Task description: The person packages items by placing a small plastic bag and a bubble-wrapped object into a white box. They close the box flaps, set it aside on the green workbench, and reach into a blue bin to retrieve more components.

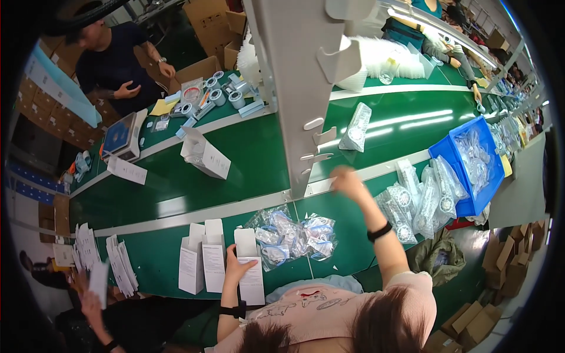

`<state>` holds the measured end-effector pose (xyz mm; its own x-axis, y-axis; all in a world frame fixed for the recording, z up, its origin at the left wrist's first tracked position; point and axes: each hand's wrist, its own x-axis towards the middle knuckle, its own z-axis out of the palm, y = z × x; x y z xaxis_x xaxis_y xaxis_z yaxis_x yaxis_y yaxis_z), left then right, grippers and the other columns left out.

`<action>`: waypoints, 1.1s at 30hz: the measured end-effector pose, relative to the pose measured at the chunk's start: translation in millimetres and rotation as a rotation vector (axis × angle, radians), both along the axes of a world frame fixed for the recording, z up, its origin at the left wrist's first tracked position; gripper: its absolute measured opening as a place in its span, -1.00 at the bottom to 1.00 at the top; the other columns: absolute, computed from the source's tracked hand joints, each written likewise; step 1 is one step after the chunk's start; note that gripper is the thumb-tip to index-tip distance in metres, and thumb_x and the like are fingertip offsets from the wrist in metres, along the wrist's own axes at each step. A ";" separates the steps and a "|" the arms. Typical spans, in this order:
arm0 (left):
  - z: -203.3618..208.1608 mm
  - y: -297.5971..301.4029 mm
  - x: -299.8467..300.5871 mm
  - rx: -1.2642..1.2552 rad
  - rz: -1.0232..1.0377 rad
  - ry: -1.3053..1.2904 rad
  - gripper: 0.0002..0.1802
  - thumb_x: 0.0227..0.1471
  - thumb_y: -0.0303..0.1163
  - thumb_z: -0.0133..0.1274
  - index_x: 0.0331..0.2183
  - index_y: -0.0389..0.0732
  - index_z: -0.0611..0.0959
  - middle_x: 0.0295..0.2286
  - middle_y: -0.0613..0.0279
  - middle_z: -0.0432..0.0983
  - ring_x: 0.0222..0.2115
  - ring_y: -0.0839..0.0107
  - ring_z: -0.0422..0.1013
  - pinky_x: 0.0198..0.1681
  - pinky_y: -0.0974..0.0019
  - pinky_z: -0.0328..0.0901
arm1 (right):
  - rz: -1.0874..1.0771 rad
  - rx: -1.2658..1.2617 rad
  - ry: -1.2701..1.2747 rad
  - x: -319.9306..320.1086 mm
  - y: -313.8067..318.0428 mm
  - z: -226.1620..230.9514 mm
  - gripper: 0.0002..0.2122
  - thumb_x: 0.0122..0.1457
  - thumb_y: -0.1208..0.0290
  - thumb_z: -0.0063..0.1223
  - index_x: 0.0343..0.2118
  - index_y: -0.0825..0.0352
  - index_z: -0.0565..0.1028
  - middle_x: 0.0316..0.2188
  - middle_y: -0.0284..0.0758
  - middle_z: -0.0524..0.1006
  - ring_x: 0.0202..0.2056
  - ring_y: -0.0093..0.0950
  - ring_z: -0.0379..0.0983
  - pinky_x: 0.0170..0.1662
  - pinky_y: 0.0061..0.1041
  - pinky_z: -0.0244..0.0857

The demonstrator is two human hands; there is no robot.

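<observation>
My left hand point(236, 269) grips a white carton point(251, 285), which stands upright with its top flap raised. Two more open white cartons, a near one point(213, 265) and a farther one point(190, 272), stand just to its left. To the right of the held carton lie clear plastic bags point(282, 235) with white and blue parts inside. My right hand point(351, 183) is stretched forward over the bench's metal rail, beside the grey post. Motion smears its fingers, so whether they hold anything is hidden. A clear-bagged item point(356, 130) lies on the green belt beyond it.
Several bagged white devices point(418, 203) lie at right, beside a blue bin point(494, 170) of clear bags. A grey post point(288, 88) rises ahead. White cartons point(206, 156) sit on the belt point(253, 153). Folded cartons point(120, 265) stand at left, near a co-worker's hand point(91, 306). Another person point(118, 65) stands across.
</observation>
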<state>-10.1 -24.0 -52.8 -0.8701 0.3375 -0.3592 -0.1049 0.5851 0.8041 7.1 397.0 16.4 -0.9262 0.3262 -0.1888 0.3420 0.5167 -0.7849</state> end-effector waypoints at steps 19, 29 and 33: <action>106.9 90.1 7.2 0.255 -0.120 0.527 -0.14 -0.57 -0.33 0.30 -0.15 -0.15 0.20 -0.06 -0.07 -0.01 0.02 0.03 -0.05 0.04 0.12 -0.05 | -0.308 -1.026 0.240 1.6 54.4 -28.0 -0.32 -0.38 0.54 0.03 -0.02 0.37 0.14 -0.20 -0.20 0.35 -0.18 -0.34 0.33 -0.17 -0.42 0.26; 81.3 115.8 29.2 0.386 -0.232 0.701 -0.20 -0.52 -0.40 0.29 -0.19 -0.10 0.19 -0.04 -0.11 -0.05 -0.03 -0.07 0.02 0.00 0.08 0.02 | -0.204 -1.548 0.557 90.0 -127.6 80.5 -0.33 -0.30 0.47 0.12 -0.01 0.34 0.12 -0.19 -0.17 0.33 -0.19 -0.30 0.33 -0.11 -0.35 0.24; 86.2 115.7 50.6 0.511 -0.154 0.667 -0.18 -0.53 -0.42 0.31 -0.21 -0.09 0.15 -0.05 -0.12 0.00 -0.04 -0.05 0.06 -0.02 0.08 0.06 | -0.477 -1.159 0.874 63.9 -171.5 93.2 -0.35 -0.25 0.50 0.13 -0.01 0.32 0.12 -0.16 -0.22 0.30 -0.12 -0.31 0.26 -0.06 -0.36 0.18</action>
